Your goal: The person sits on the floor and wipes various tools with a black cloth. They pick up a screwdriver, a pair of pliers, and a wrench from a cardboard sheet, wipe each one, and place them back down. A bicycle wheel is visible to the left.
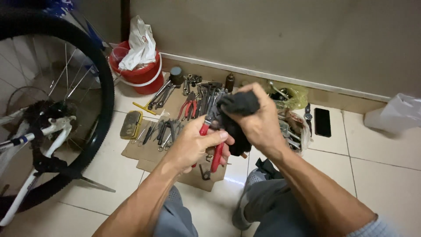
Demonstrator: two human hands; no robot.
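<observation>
— What have the hands got?

— The left hand (195, 145) is closed round the red handles of a pair of pliers (211, 139), fingers curled under, thumb on top. The right hand (258, 120) is clamped on a dark rag (239, 114), which is bunched over the upper part of the pliers, so their jaws are hidden. Both sit low over the middle of the floor, above the near edge of a piece of cardboard (144, 153).

— And around them?

— The cardboard is strewn with tools: a second pair of red-handled pliers (189, 106), wrenches (160, 95) and a small yellow-edged case (130, 124). Behind those, against the wall, a red bucket (142, 77) with a white plastic bag (139, 44) stuffed in it. Just right of the hands, a clear bag of parts (294, 127), then a black phone (322, 122) lying flat on the tile, and another white bag (397, 113) far right.

— Anything crowding the left?

— A bicycle wheel (94, 83) with a white frame (39, 136) stands there, its tyre near the cardboard's left edge.

— Open room?

— Bare tile lies at the right, past the phone, and at lower left beneath the wheel. The person's knees (267, 206) fill the lower middle.
</observation>
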